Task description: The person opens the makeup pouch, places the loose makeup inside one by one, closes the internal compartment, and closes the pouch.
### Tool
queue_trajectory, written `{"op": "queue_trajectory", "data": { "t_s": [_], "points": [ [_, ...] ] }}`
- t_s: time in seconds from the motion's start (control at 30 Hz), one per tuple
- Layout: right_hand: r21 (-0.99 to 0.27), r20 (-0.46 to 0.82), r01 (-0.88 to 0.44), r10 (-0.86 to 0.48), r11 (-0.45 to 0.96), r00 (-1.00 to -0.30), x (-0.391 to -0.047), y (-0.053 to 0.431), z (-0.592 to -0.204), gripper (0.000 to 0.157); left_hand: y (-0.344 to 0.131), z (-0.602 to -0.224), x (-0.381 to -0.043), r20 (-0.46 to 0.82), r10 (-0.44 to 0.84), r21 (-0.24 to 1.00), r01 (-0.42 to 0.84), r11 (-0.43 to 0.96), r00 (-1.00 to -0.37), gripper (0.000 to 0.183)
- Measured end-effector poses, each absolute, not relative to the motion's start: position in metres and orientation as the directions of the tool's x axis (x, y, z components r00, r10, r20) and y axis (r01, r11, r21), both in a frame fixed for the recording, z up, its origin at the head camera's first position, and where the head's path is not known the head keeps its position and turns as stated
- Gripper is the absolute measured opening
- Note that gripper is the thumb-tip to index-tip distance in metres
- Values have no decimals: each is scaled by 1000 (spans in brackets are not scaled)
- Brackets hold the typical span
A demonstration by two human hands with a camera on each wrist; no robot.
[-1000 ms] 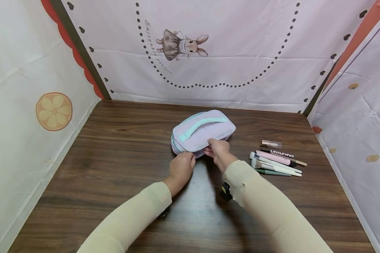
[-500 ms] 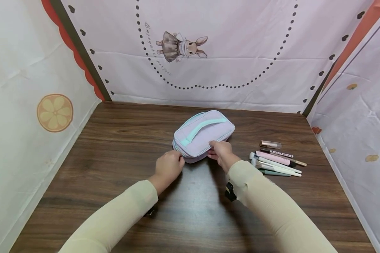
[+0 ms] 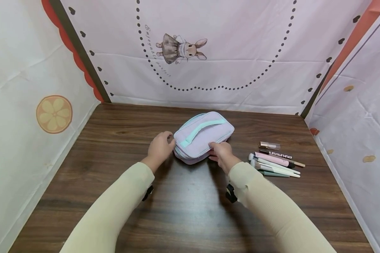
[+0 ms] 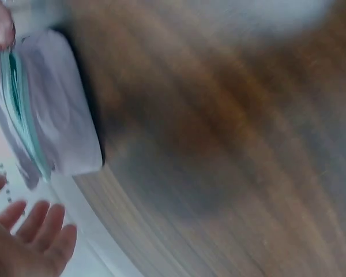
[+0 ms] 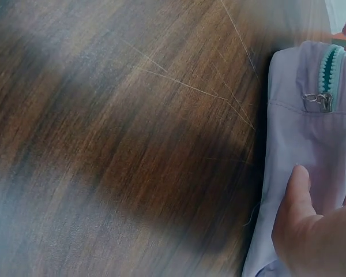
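A lilac zip pouch (image 3: 206,141) with a mint handle (image 3: 196,133) lies handle side up on the wooden table. My right hand (image 3: 221,151) holds its near long side, thumb at the top edge and fingers lower down. Just off the pouch's left end is my left hand (image 3: 159,149), its fingers (image 4: 48,225) spread and holding nothing in the left wrist view. The right wrist view shows a metal zipper pull (image 5: 320,102) with parted mint teeth (image 5: 328,69) beyond it. What the pouch contains is hidden.
Right of the pouch lie several makeup brushes (image 3: 280,170), a pink tube (image 3: 272,159), slim dark pencils or tubes (image 3: 277,154) and a small clear tube with a rose-gold cap (image 3: 269,145). Printed cloth (image 3: 240,45) hangs behind and at both sides of the table (image 3: 190,211).
My left hand has moved left along the pouch's near edge, round to its left end, and its fingers have loosened. The right hand keeps its hold; the pouch has shifted only slightly.
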State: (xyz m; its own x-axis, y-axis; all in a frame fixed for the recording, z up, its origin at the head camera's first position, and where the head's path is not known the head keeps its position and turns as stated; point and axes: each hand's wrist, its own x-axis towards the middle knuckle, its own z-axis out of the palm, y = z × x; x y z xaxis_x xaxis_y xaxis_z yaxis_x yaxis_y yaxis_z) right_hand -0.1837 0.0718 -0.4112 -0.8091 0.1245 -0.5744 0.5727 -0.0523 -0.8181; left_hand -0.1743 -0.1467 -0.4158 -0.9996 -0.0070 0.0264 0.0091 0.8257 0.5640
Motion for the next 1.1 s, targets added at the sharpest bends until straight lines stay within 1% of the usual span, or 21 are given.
{"op": "queue_trajectory", "data": {
  "t_s": [0.1,0.2,0.33,0.5,0.67,0.8,1.1],
  "points": [
    [-819,-573,573,123,-39,-811,-183,72,-411,34,-150,-412,-184,-71,35,610,-15,792,-997,39],
    [-821,-569,570,119,-23,-814,-183,74,-411,31,-150,-410,-191,-128,69,650,-31,759,-989,42],
    [-824,-563,567,114,3,-819,-182,76,-411,25,-149,-408,-196,-154,92,694,-41,719,-984,41],
    [-829,-553,559,108,29,-826,-183,78,-410,14,-147,-407,-196,-178,97,691,-54,720,-979,37],
    [-837,-539,543,67,71,-839,-183,87,-406,15,-145,-408,-192,-173,123,694,-33,719,-977,35],
    [-839,-529,529,40,130,-848,-187,99,-408,17,-141,-409,-182,-182,159,708,-17,706,-970,34],
    [-796,-558,547,36,260,-829,-193,113,-405,26,-129,-405,-160,-218,206,687,0,727,-954,33]
  ]
}}
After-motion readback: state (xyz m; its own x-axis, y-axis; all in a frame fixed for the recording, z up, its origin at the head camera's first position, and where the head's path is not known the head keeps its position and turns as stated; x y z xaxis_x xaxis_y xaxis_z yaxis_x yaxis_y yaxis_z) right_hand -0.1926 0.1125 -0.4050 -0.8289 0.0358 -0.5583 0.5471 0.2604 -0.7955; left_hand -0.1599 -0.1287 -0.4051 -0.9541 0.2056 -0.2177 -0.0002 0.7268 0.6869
